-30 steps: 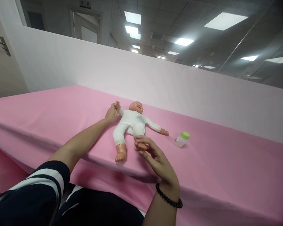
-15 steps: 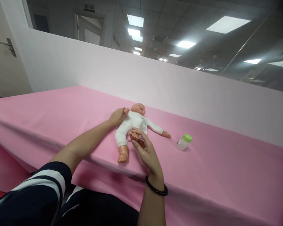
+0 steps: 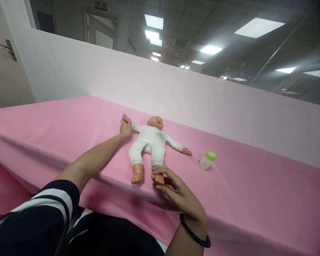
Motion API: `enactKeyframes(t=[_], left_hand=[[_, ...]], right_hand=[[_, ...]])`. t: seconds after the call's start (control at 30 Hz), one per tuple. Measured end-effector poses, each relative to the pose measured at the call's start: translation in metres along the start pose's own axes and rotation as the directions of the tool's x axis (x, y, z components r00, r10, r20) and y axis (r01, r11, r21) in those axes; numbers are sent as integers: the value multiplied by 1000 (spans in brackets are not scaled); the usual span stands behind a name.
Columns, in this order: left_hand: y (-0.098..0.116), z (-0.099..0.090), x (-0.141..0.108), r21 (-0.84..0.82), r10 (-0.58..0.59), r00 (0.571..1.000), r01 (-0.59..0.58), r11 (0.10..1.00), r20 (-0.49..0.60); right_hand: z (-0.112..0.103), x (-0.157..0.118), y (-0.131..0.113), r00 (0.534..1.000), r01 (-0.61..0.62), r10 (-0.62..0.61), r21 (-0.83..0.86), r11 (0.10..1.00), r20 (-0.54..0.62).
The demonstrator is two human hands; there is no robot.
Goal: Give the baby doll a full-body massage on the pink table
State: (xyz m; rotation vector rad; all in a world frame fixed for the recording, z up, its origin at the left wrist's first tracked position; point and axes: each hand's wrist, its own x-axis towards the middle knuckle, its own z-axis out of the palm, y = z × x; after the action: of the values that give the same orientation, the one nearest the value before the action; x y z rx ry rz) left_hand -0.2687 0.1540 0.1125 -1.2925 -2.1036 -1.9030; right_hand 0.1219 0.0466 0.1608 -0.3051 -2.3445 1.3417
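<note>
A baby doll [image 3: 152, 138] with a white cloth body lies on its back on the pink-covered table [image 3: 229, 185], head toward the wall and feet at the front edge. My left hand [image 3: 125, 128] is closed around the doll's arm at the left, just below its small hand, which pokes out above my fingers. My right hand [image 3: 176, 186] holds the doll's foot on the right side, fingers over the ankle and thumb beneath. Both legs are stretched toward me. The doll's other arm lies outstretched to the right, untouched.
A small clear bottle with a green cap [image 3: 207, 160] stands right of the doll's outstretched hand. Behind the table rises a white wall [image 3: 202, 92] with a dark window above it. A door [image 3: 9, 60] is at the far left.
My left hand has drawn the doll's arm outward to the left. My right hand has brought the bent leg down straight toward the front edge, still holding the foot.
</note>
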Motion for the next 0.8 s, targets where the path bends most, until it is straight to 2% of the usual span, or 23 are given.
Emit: enactKeyframes(t=[0.07, 0.1, 0.2, 0.27, 0.3, 0.37, 0.4, 0.47, 0.6, 0.7, 0.8], left_hand=[[10, -2, -11, 17, 155, 984, -157, 987, 85], [16, -2, -15, 19, 238, 960, -244, 970, 149], [29, -4, -23, -9, 431, 831, -457, 889, 353], [35, -5, -23, -23, 492, 755, -536, 844, 434], [37, -5, -23, -23, 506, 731, -559, 829, 457], [39, -7, -23, -11, 514, 713, -580, 814, 476], [40, -8, -23, -2, 511, 716, -580, 815, 475], [41, -9, -25, 22, 491, 750, -556, 831, 443], [36, -11, -25, 56, 383, 884, -411, 910, 267], [27, -11, -16, 27, 227, 970, -230, 973, 88], [17, -10, -3, -64, 89, 996, -89, 994, -11]], right_hand=[[6, 9, 1, 995, 36, -30, 61, 997, -95], [9, 15, 1, 988, 54, -40, 88, 995, -150], [17, 36, 3, 966, 83, -53, 108, 991, -252], [22, 50, 5, 969, 63, -42, 83, 995, -242], [25, 57, 7, 972, 51, -35, 65, 997, -231], [30, 66, 9, 974, 45, -35, 36, 998, -225], [32, 68, 9, 971, 51, -43, 27, 998, -233], [34, 66, 7, 964, 73, -68, 8, 997, -258], [25, 40, -9, 968, 54, -45, 29, 998, -248], [10, 14, -19, 991, -23, 24, 10, 1000, -133], [-1, -5, -19, 997, -75, 76, -90, 993, 13]])
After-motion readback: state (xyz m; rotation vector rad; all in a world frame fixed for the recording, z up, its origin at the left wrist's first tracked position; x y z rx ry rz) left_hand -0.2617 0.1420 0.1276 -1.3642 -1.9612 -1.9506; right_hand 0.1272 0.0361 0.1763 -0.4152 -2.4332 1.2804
